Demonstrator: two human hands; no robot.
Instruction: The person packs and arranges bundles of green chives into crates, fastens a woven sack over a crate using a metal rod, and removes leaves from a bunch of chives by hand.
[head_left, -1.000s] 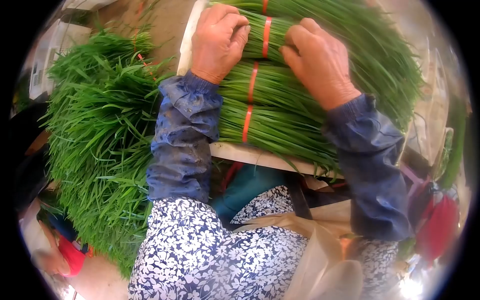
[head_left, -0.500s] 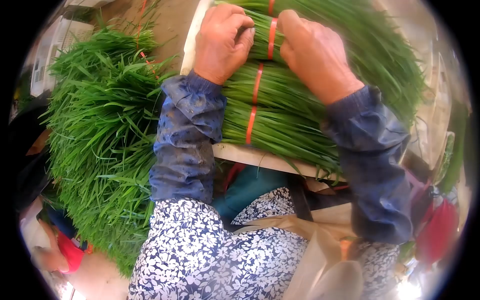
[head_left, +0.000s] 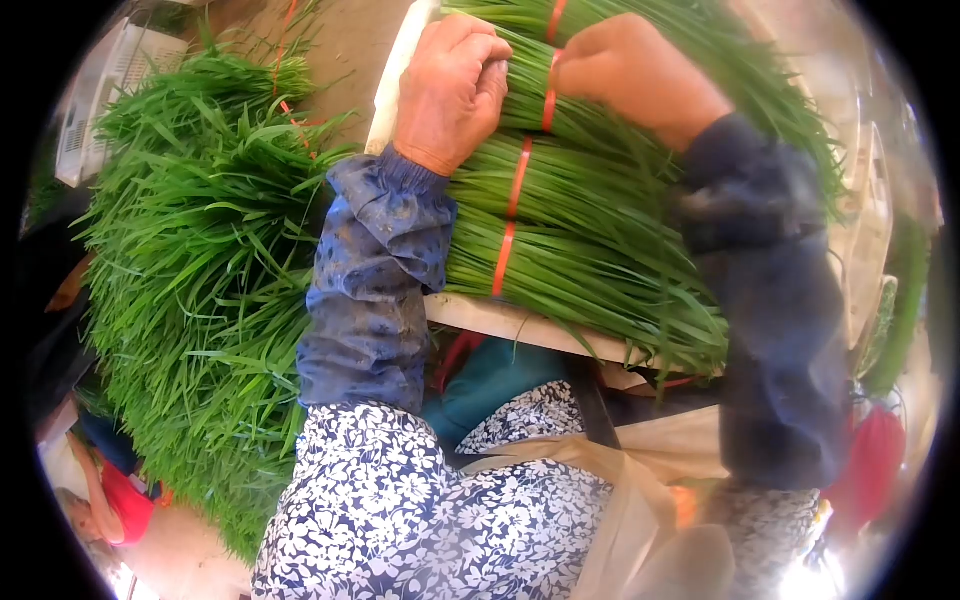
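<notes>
Bundles of long flat green leaves that look like garlic chives [head_left: 590, 235] lie side by side in a cream-coloured crate [head_left: 520, 322], bound with red bands [head_left: 517, 185]. My left hand [head_left: 455, 90] is curled over the stem ends of an upper bundle, its thumb bent against the fingers. Just right of it, my right hand [head_left: 640, 78] is closed in a pinch at the red band [head_left: 551, 90] round that same bundle. Slight blur covers the right hand, and its fingertips are partly hidden.
A large heap of loose chives [head_left: 210, 260] stands left of the crate. Behind it is a white plastic crate [head_left: 115, 90]. Another person's arm and red clothing [head_left: 128, 505] show at lower left. A red bag-like item [head_left: 872, 465] is at lower right.
My right hand has turned and its wrist and forearm have swung to the right, fingertips staying by the red band. My left hand keeps its place on the bundle. The view has shifted slightly.
</notes>
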